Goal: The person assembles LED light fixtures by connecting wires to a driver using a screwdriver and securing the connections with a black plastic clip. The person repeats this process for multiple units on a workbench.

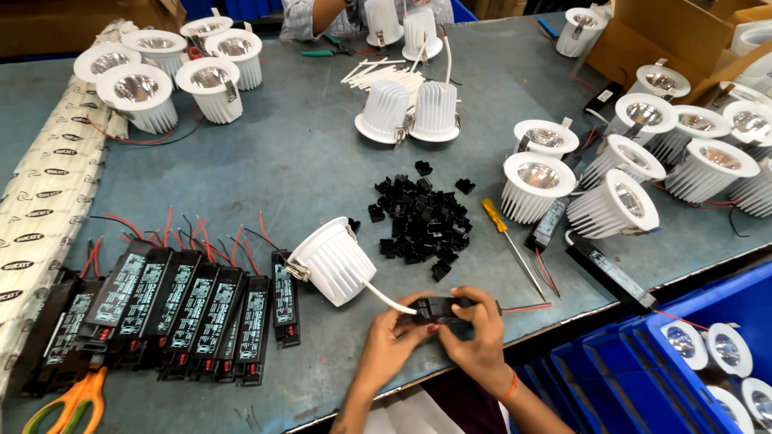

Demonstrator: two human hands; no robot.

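Note:
Both hands meet near the table's front edge around a small black driver box (438, 309). My left hand (390, 341) grips its left end and my right hand (476, 331) covers its right end. A white cable runs from the box to a white finned downlight (334, 261) lying on its side just left of my hands. Thin red and black wires stick out of the box to the right. A heap of small black clips (422, 221) lies just beyond my hands.
A row of black driver boxes (173, 309) with red wires lies at the left, orange scissors (68, 406) below it. A yellow screwdriver (511, 245) lies to the right. White downlights (619, 173) crowd the right and far left. Blue bins (643, 362) hold more. Another person's arm (318, 16) reaches in at the far edge.

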